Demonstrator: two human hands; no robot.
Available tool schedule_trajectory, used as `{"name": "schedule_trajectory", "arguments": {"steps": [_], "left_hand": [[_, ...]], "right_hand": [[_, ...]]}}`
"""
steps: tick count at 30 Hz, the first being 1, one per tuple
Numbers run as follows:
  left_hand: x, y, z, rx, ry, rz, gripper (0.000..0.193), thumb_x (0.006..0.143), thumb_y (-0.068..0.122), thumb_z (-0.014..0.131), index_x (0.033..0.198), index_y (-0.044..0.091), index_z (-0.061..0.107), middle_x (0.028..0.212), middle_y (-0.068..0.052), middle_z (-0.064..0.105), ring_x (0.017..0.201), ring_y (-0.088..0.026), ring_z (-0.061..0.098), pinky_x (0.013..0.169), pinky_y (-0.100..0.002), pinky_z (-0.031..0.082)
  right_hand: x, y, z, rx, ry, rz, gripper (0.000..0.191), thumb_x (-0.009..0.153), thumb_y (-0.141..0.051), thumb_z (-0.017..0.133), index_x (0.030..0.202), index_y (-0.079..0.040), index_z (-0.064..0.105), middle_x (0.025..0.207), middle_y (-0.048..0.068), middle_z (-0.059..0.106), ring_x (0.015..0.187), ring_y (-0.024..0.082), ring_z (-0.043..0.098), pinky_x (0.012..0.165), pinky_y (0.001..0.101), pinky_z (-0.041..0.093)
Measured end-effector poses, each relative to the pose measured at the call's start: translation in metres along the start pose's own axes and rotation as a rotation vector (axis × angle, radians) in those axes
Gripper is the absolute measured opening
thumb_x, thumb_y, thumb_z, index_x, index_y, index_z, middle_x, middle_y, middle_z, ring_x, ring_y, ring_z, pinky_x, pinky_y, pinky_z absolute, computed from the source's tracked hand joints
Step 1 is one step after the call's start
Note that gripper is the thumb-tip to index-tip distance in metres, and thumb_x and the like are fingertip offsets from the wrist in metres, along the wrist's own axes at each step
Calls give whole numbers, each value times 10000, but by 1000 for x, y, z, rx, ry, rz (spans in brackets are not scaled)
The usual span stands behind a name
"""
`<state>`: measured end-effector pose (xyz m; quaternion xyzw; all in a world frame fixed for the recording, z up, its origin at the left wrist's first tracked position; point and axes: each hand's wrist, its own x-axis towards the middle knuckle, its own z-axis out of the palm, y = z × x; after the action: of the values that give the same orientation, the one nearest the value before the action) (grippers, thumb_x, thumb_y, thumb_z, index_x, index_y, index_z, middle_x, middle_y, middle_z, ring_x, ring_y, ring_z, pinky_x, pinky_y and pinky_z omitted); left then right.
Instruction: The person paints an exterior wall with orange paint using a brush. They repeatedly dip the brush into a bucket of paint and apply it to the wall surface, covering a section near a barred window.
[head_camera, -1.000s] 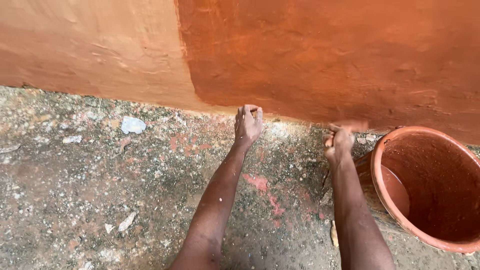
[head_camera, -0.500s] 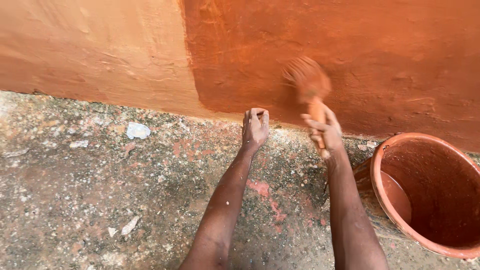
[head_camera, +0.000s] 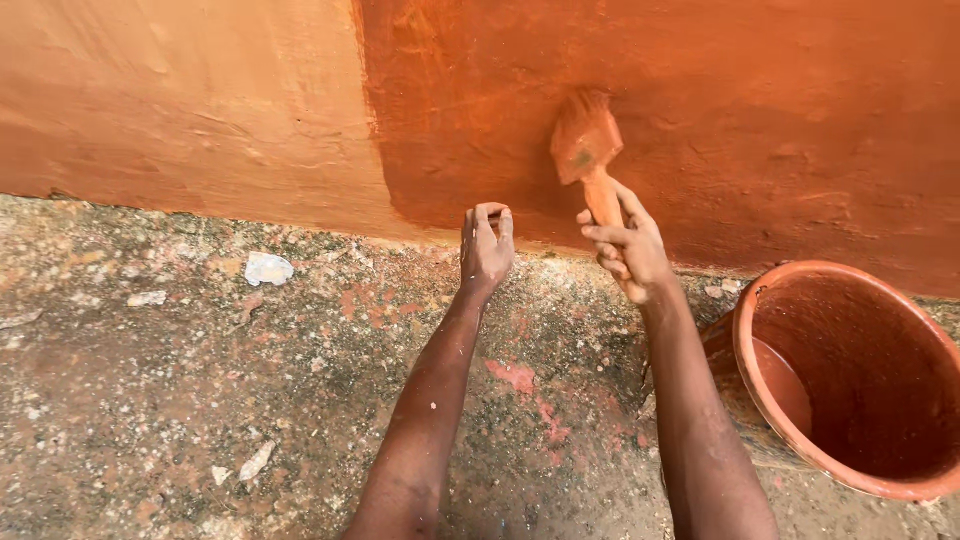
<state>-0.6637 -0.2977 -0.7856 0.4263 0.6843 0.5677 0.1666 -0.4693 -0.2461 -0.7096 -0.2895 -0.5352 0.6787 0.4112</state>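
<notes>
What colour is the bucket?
Orange-red bucket, smeared with paint like the wall; head view.

both my arms reach forward, nearly straight and roughly parallel. my left hand (head_camera: 486, 248) is loosely curled, fingers bent inward into a soft fist with nothing in it. my right hand (head_camera: 628, 250) is clenched in a grip, wrist cocked upward, index finger extended along what it holds.

speckled concrete ground (head_camera: 180, 400), white scrap (head_camera: 267, 268), paler chips (head_camera: 256, 461), red paint spots (head_camera: 515, 376)
</notes>
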Motion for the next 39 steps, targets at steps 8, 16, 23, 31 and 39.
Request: {"name": "schedule_trajectory", "arguments": {"steps": [8, 16, 23, 31, 39], "left_hand": [[0, 13, 5, 47, -133, -72, 300, 1059, 331, 498, 1298, 150, 512, 1247, -96, 526, 1118, -221, 610, 960, -428, 532], [-3, 12, 5, 71, -132, -41, 287, 1075, 316, 485, 1295, 134, 511, 1265, -100, 519, 1112, -223, 613, 953, -437, 551], [-11, 19, 31, 73, -187, -52, 361, 1042, 365, 475, 1276, 96, 530, 1278, -112, 527, 1147, -247, 599, 980, -439, 515], [-14, 27, 24, 1, -197, -37, 545, 1056, 528, 382, 1288, 56, 526, 1265, -138, 532, 1148, -250, 599, 1004, -449, 504], [-10, 22, 19, 29, -185, -12, 580, 1063, 545, 355, 1292, 40, 523, 1248, -157, 530, 1150, -262, 595, 1006, -453, 505]], "right_hand": [[-12, 37, -77, 336, 596, 96, 645, 980, 48, 552, 1570, -149, 382, 1010, 185, 716, 462, 40, 479, 329, 152, 386], [-2, 13, -56, 132, 346, 15, 515, 982, 1, 564, 1482, -16, 441, 976, 101, 713, 431, 23, 416, 313, 158, 332], [-13, -21, -8, 21, 86, -42, 653, 905, 67, 609, 1515, -77, 424, 1064, 134, 732, 458, 6, 458, 319, 143, 355], [-32, 28, -114, 176, 663, 206, 161, 1075, -74, 633, 1152, 64, 605, 811, 117, 631, 518, 96, 560, 378, 182, 481], [-9, 7, -64, 151, 411, -66, 666, 981, 54, 667, 1563, -95, 381, 914, 136, 622, 622, 131, 617, 473, 229, 555]]}}
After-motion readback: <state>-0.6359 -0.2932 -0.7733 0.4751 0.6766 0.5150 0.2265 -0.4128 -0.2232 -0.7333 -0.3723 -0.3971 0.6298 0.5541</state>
